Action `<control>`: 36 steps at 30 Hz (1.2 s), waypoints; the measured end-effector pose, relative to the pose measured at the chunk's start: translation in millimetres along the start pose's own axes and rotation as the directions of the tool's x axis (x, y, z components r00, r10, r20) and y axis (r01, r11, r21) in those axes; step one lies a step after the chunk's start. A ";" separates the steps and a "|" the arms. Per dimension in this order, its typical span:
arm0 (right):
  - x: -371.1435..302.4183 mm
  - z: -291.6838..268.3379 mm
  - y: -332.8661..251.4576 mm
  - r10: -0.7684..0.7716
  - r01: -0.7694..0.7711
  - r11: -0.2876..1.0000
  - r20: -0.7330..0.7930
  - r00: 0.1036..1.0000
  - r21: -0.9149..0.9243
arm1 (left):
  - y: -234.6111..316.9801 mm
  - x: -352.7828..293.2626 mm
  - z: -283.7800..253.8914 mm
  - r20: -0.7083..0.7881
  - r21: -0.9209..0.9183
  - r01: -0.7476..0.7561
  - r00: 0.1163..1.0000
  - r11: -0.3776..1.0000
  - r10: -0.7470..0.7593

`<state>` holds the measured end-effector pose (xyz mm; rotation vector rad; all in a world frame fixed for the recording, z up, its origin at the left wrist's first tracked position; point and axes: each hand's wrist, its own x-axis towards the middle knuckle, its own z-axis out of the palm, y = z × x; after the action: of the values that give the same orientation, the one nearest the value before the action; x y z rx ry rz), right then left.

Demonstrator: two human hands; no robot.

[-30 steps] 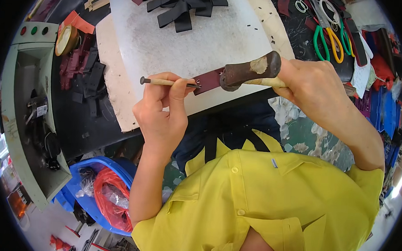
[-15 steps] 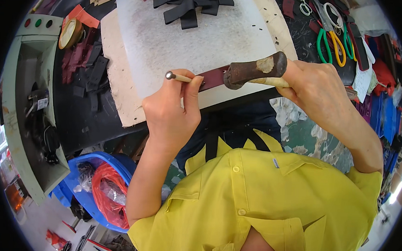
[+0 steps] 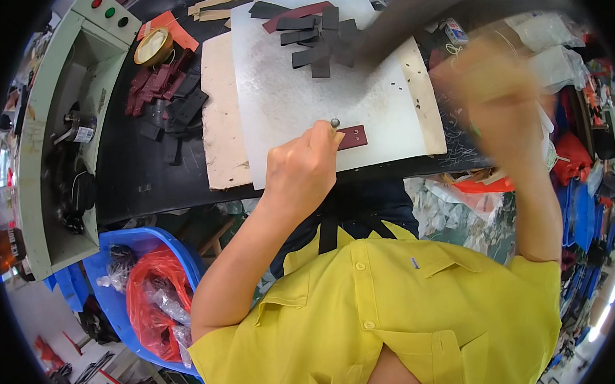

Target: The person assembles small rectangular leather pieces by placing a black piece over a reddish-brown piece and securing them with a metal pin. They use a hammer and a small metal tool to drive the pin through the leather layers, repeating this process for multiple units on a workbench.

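My left hand (image 3: 300,161) is closed around a slim punch (image 3: 335,123), whose round metal head shows above the fingers. The punch stands over a maroon leather strip (image 3: 354,136) with small marks in it, lying on a white board (image 3: 284,95). My right hand (image 3: 494,90) is raised to the right of the board and smeared by motion. With it goes a dark hammer (image 3: 432,19), a broad blur above the board's far right. At the board's far side lies a pile of black strips (image 3: 321,41), with a maroon strip (image 3: 298,16) among them.
Left of the board lie maroon pieces (image 3: 158,82), black pieces (image 3: 188,104) and a round yellowish container (image 3: 153,46). A beige sheet (image 3: 221,119) sits under the board. A grey machine housing (image 3: 45,146) stands at the left, a blue tub (image 3: 175,241) below.
My right hand has swung the hammer up and away from the leather strip. The punch, earlier lying tilted in my left fingers, now stands upright over the strip. The view has shifted.
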<state>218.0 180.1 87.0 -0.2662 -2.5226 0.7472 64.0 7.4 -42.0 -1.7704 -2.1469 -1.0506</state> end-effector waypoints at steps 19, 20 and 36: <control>-40.2 49.2 28.3 0.117 0.034 0.935 0.396 0.911 -0.354 | -11.3 -3.8 -2.3 0.040 -0.508 0.375 0.910 0.775 -0.414; -40.3 48.6 28.5 0.116 0.034 0.937 0.401 0.909 -0.348 | -12.0 -2.7 -2.5 0.053 -0.490 0.372 0.915 0.788 -0.400; -25.1 32.8 33.5 0.112 -0.008 0.946 0.302 0.947 -0.324 | -6.2 -3.9 2.4 -0.028 -0.104 0.131 0.990 0.986 -0.135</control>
<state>224.5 184.9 34.4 -0.3596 -2.9557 0.4230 60.2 5.4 -48.4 -1.6561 -2.2551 -1.2343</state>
